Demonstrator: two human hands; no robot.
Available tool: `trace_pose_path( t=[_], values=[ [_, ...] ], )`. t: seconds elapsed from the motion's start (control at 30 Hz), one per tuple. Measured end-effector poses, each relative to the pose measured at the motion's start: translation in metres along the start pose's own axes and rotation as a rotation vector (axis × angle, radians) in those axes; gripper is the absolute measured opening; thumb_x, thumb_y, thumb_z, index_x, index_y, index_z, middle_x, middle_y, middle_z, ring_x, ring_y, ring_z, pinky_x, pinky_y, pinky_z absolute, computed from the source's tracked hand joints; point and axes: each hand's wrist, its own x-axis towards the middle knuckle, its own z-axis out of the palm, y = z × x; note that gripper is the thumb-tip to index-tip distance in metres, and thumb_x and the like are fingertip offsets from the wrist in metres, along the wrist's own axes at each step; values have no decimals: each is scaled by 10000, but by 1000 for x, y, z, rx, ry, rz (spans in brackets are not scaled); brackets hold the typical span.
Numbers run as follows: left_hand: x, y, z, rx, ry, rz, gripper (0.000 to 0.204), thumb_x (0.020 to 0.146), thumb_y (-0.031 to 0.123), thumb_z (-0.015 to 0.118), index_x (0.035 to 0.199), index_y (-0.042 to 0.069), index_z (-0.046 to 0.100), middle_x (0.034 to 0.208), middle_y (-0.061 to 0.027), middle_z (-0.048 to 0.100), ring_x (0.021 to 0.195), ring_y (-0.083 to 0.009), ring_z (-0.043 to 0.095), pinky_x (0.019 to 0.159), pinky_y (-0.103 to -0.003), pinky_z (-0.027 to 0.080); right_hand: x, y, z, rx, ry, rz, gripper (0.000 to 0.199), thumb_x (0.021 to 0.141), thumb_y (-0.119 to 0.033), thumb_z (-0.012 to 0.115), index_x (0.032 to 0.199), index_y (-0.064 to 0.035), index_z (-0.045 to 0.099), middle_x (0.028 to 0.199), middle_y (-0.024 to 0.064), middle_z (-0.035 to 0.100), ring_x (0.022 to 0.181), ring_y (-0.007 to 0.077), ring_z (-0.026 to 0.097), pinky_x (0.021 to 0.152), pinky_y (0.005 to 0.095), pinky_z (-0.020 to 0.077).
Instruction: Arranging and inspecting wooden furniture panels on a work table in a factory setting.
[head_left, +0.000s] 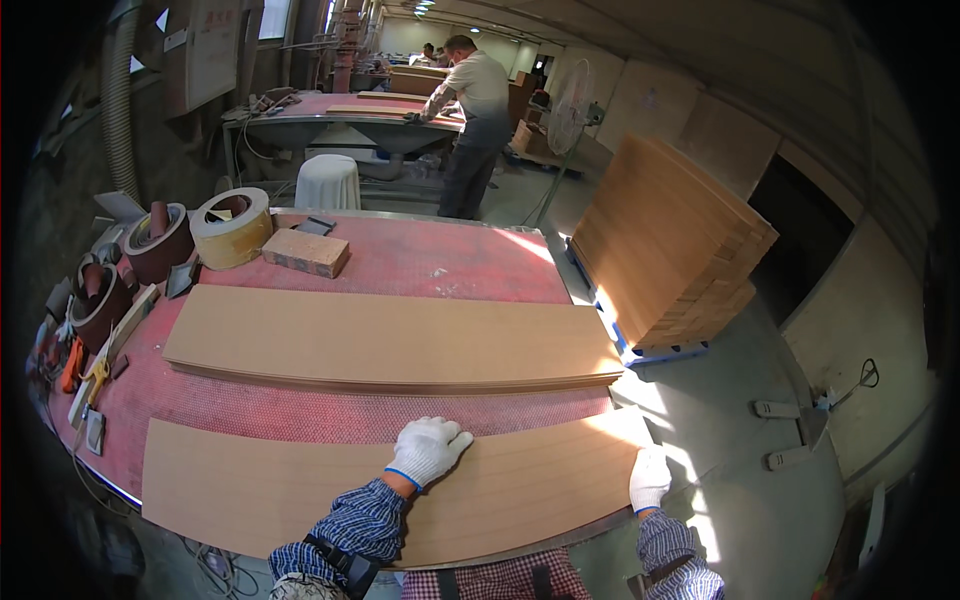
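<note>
Near board: the long tan board lies flat along the near edge of the red-topped table, right in front of you, its right end reaching past the table's corner.
Long axis: it runs left to right across your body, so its ends lie out to your sides and its long edges face toward and away from you.
Left hand: your gloved left hand rests palm down on the board's far long edge, about mid-length, fingers spread flat; it presses on the board and closes around nothing.
Right hand: your gloved right hand sits at the board's right end, fingers curled over the end edge; how firmly it clasps you cannot tell.
Nearer hand: the right one holds the end, the left one the middle; the whole left half of the board lies beyond both.
Second board: 1 more tan board lies parallel farther back, apart from both hands.
Beside you: a stack of boards stands right of the table.
</note>
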Motion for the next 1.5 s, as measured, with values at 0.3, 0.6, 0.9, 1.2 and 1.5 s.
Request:
trace_pose_path(
  t=[0.3,0.6,0.9,1.2,1.5],
  values=[
    [-1,0,-1,-2,17,20,389,936,419,578,827,69,707,843,-157,678,860,-348,659,781,-454,533,-1,1,1,-27,-14,18,136,967,-216,559,990,-84,579,744,183,654,669,384,656,609,470,512],
    [1,3,-5,-5,-32,-13,398,940,425,568,838,68,711,869,-160,686,872,-350,660,795,-455,532,0,4,3,-24,-19,44,159,971,-236,552,1001,-84,582,750,191,652,674,390,655,616,478,513],
    [0,0,-1,13,-6,2,390,937,424,571,855,71,716,862,-155,689,871,-344,661,793,-447,534,-1,8,6,-36,-28,49,184,966,-257,552,1004,-79,578,789,210,657,712,420,652,650,491,518],
    [1,0,1,8,20,17,391,935,422,574,829,69,705,843,-151,684,849,-341,662,781,-443,536,-2,14,9,-77,-2,2,176,971,-256,547,1008,-88,581,788,193,660,713,404,657,647,484,519],
    [0,1,0,12,16,18,395,937,427,568,832,71,705,847,-152,685,857,-338,665,781,-441,537,-1,2,0,-32,-12,24,174,977,-256,537,996,-86,570,782,198,651,707,408,650,634,487,510]
  ],
)
